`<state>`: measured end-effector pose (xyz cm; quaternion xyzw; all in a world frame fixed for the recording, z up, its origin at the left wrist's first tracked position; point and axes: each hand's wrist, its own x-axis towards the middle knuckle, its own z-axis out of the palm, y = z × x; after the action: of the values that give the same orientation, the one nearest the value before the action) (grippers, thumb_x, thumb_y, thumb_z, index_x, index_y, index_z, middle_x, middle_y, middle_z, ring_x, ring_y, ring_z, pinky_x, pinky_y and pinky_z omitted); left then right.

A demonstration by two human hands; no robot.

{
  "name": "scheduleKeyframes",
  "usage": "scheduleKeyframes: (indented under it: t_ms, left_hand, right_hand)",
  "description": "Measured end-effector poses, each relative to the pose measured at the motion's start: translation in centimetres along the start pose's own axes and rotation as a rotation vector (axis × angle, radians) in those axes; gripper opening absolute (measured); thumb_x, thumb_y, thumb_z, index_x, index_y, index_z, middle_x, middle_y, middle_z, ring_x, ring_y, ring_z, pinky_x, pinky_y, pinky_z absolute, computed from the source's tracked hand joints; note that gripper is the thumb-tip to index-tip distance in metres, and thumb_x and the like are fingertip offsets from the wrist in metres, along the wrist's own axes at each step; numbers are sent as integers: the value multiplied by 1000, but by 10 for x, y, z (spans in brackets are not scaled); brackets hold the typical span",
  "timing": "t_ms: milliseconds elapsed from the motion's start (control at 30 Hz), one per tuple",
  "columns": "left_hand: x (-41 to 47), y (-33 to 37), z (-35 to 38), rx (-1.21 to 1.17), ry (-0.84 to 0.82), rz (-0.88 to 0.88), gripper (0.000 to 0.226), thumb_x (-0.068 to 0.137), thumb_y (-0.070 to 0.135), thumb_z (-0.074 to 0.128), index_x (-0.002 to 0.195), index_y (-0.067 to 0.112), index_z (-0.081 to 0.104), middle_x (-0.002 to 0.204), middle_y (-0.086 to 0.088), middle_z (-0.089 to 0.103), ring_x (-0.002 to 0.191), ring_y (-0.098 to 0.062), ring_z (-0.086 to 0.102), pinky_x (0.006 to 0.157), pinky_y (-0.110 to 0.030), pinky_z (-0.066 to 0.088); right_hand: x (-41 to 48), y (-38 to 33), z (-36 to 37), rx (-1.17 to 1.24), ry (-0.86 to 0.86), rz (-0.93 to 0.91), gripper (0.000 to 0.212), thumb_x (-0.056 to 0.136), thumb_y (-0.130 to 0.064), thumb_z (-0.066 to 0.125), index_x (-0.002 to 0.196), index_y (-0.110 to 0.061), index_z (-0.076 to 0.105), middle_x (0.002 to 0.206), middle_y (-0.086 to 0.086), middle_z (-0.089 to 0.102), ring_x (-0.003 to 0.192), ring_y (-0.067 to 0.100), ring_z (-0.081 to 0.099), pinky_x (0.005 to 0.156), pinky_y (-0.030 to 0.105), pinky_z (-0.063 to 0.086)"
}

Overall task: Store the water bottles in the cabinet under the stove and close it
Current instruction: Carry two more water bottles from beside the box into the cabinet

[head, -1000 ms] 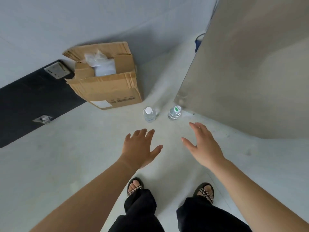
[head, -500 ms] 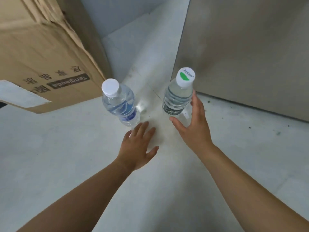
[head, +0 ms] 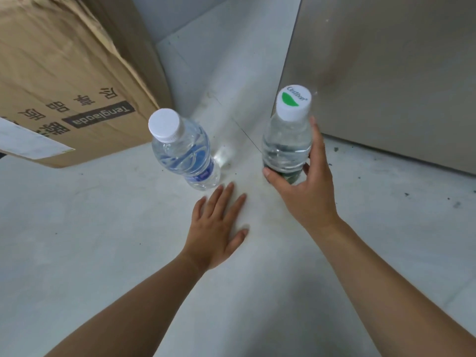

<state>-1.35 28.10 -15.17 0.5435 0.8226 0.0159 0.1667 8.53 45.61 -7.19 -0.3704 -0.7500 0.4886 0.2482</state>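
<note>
Head view: right hand (head: pixel 306 199) gripped green-capped bottle (head: pixel 286 143) low on its body; left hand (head: pixel 216 228) lay spread, fingers straight, blue-labelled bottle (head: pixel 183 150) just beyond its fingertips.

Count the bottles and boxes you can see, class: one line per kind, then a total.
Water bottles: 2, the blue-label bottle and the green-cap bottle, which the right hand grips.
Cardboard box: 1
Total: 3
</note>
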Motion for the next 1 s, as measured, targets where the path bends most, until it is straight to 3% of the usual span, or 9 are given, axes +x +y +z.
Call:
scheduleKeyframes:
  t_ms: [33, 100, 200, 300, 433, 533, 700, 867, 1000]
  left_hand:
    - [0, 1, 0, 0, 1, -2, 65, 90, 59, 22, 148, 29, 16, 158, -3, 8, 144, -21, 4, 113, -42, 9]
    - [-1, 1, 1, -1, 5, -8, 66, 90, 59, 21, 148, 29, 16, 158, -3, 7, 145, -21, 4, 113, -43, 10]
    - [-1, 1, 0, 13, 3, -14, 66, 90, 59, 22, 148, 29, 17, 158, -3, 9, 145, -21, 7, 113, -44, 13]
    - [-1, 3, -5, 28, -16, -10, 66, 90, 59, 23, 148, 29, 16, 158, -4, 9, 145, -22, 8, 113, -42, 12]
    - [0, 1, -20, 41, -84, 20, 70, 85, 61, 15, 148, 31, 8, 158, -2, 2, 145, -22, 5, 114, -39, 15]
    - [-7, -1, -37, 27, -85, -2, 74, 80, 62, 12, 146, 28, 19, 156, -2, 17, 142, -21, 21, 107, -39, 30]
    - [-39, -22, -56, -75, 6, -175, 58, 91, 52, 38, 142, 26, 30, 150, 3, 32, 135, -16, 32, 101, -34, 37]
    - [-39, -30, -92, -251, 366, -313, 48, 89, 42, 52, 130, 19, 46, 133, 1, 51, 116, -21, 51, 81, -32, 43]
    - [-8, -26, -112, -515, 466, -310, 60, 84, 47, 56, 133, 17, 38, 131, 0, 50, 116, -15, 49, 89, -30, 45]
  right_hand:
    - [-6, -1, -6, -28, -33, -24, 95, 73, -28, 77, 142, -39, 12, 135, -31, 32, 123, -16, 34, 97, 6, 37]
    - [-20, 0, -15, -90, -97, -50, 100, 74, -32, 75, 137, -51, -1, 123, -42, 24, 111, -27, 31, 86, -5, 31]
    - [-33, 3, -21, -170, -124, -46, 103, 74, -36, 73, 129, -65, -9, 120, -25, 34, 102, -21, 35, 80, -8, 28]
    - [-34, 2, -20, -226, -122, -61, 99, 75, -34, 73, 129, -60, -5, 124, -8, 41, 99, -17, 31, 77, -9, 28]
    - [-34, 4, -15, -267, -145, 15, 92, 77, -37, 68, 139, -52, 2, 116, -3, 37, 96, 3, 42, 75, 11, 37]
    - [-32, 7, -7, -302, -144, 119, 90, 79, -39, 65, 142, -45, 1, 111, 0, 34, 89, 20, 51, 72, 26, 40]
    - [-28, 14, 3, -336, -108, 163, 89, 81, -33, 64, 145, -41, 2, 109, -2, 29, 95, 20, 47, 74, 27, 39]
    - [-41, 22, -1, -457, -163, 181, 84, 81, -35, 59, 139, -55, 2, 108, -2, 35, 95, 22, 50, 78, 36, 49]
    - [-46, 27, -8, -476, -167, 192, 83, 82, -36, 60, 139, -54, 3, 109, -2, 34, 92, 19, 48, 72, 30, 41]
